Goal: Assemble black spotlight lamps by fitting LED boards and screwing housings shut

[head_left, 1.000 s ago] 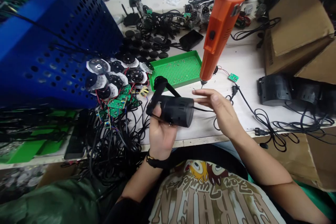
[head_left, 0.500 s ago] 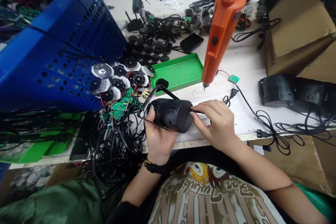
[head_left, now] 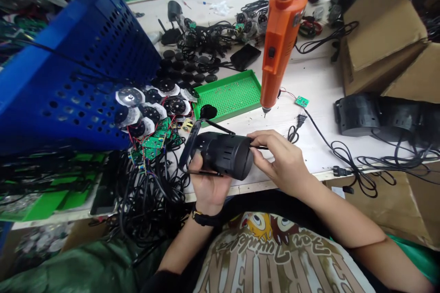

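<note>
My left hand (head_left: 209, 183) cradles a black cylindrical spotlight housing (head_left: 223, 155) from below, with the fingers hidden behind it. The housing has vented slots, and a thin black U-shaped bracket (head_left: 190, 146) runs along its left end, ending in a round black base (head_left: 208, 111) near the green tray's corner. My right hand (head_left: 282, 160) pinches a black cable (head_left: 261, 147) where it meets the housing's right end. An orange electric screwdriver (head_left: 280, 50) hangs upright just above and beyond the housing, its bit off the table.
A blue perforated basket (head_left: 79, 73) tilts over the left side, above printed discs and green circuit boards (head_left: 151, 144). Tangled black cables (head_left: 147, 197) lie below them. A green pegboard tray (head_left: 227, 96) sits beyond the housing. Cardboard boxes (head_left: 385, 32) and black housings (head_left: 357, 114) stand right.
My right hand has closed in from open fingers to pinching the cable at the housing. The housing has turned, with its bracket swung further left, and the view has shifted slightly.
</note>
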Motion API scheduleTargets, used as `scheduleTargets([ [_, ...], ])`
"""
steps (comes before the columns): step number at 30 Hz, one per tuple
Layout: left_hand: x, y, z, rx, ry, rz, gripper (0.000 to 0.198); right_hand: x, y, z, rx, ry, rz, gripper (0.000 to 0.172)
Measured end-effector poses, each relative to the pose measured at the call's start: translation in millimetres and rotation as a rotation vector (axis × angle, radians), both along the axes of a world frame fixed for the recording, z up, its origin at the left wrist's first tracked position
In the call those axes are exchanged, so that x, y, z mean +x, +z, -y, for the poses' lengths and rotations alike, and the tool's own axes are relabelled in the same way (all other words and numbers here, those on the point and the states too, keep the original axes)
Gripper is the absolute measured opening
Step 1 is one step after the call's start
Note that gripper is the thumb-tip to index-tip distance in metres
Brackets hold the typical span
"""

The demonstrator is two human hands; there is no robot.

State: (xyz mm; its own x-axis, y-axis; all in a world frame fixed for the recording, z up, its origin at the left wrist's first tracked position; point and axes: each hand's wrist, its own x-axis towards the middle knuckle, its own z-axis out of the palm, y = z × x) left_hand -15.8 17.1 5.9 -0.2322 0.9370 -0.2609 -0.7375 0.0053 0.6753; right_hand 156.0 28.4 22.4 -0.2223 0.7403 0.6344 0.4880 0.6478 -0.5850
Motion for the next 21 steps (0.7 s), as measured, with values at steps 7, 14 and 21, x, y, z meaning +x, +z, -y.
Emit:
scheduleTargets([
  [7,-2,6.4,1,0.041,0.029,-0.098,0.025,6,-0.2,9,-0.091,-0.02,0.036,0.006],
  [14,2,8.6,2,-0.006,0.03,-0.127,0.027,11,6.3,11,-0.004,-0.07,0.314,0.022],
  [21,-5,1.6,7,-0.055,-0.001,-0.138,0.029,24,7.8,3,0.389,0.036,0.612,0.03],
])
